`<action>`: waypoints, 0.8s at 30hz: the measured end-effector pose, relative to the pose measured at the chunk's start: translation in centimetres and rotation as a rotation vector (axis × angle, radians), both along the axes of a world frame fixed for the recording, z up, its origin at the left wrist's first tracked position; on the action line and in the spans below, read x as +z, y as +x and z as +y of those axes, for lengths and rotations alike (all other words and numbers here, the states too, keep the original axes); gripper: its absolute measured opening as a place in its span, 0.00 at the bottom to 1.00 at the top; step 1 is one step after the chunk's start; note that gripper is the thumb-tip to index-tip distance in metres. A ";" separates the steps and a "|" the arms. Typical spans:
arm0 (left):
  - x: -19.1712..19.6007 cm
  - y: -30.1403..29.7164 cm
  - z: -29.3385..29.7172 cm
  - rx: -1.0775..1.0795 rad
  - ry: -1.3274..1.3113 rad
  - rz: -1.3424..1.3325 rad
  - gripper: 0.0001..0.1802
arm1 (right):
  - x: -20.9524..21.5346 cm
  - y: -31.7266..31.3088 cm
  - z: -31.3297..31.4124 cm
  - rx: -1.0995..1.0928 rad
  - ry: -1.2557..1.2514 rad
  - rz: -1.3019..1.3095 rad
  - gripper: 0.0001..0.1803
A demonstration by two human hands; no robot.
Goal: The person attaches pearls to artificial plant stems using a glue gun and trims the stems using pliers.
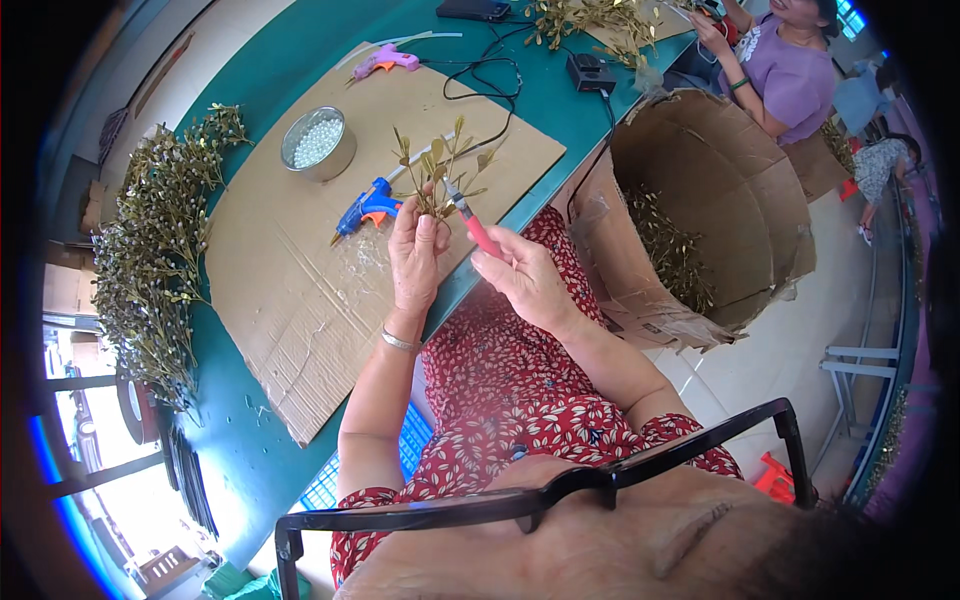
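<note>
My left hand [415,262] is closed around the stems of an artificial leaf sprig [437,160] with olive-gold leaves, held up over the table's near edge. In my right hand [522,280] is a slim tool with a red handle [482,236] and a grey metal tip. That tip points up into the sprig's leaves; whether it touches a stem I cannot tell. Just left of my left hand, a blue hot glue gun [362,208] with an orange trigger lies on the cardboard sheet [265,270], among thin strands of glue. Behind it stands a metal bowl [332,170] of pearly beads.
A pink glue gun [388,60] lies at the sheet's far edge, near black cables [512,85] and a black box [590,73]. Bushy sprigs [155,260] cover the table's left side. At right stands a large cardboard box [740,180] holding sprigs; a co-worker [785,85] sits beyond.
</note>
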State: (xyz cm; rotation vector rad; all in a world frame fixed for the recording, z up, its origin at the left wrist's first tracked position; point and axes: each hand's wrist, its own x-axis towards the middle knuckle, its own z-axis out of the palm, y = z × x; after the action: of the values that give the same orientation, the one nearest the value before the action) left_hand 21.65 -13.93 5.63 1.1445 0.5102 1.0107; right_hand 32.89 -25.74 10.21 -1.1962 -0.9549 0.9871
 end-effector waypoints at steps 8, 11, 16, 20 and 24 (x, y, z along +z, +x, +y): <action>-0.7 0.0 0.7 0.009 0.012 0.032 0.22 | -0.7 0.3 0.8 0.090 -0.040 0.305 0.17; -1.2 0.0 1.3 0.013 0.026 0.007 0.22 | -1.1 0.6 1.3 0.085 -0.037 0.295 0.16; -1.6 -1.3 1.7 -0.006 -0.038 -0.049 0.19 | -0.4 -0.1 0.9 0.072 -0.036 0.088 0.17; -1.9 -2.6 1.9 -0.040 -0.078 -0.096 0.18 | -0.8 -0.9 0.0 0.034 -0.054 -0.083 0.18; -2.0 -3.4 2.3 0.015 -0.037 -0.095 0.19 | -1.0 -2.4 0.6 -0.098 0.055 -0.452 0.19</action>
State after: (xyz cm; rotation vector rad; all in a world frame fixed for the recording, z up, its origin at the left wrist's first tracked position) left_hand 18.27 -11.68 3.60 1.0556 0.4605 1.0594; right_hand 30.54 -25.18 9.19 -1.4367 -1.2529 0.6168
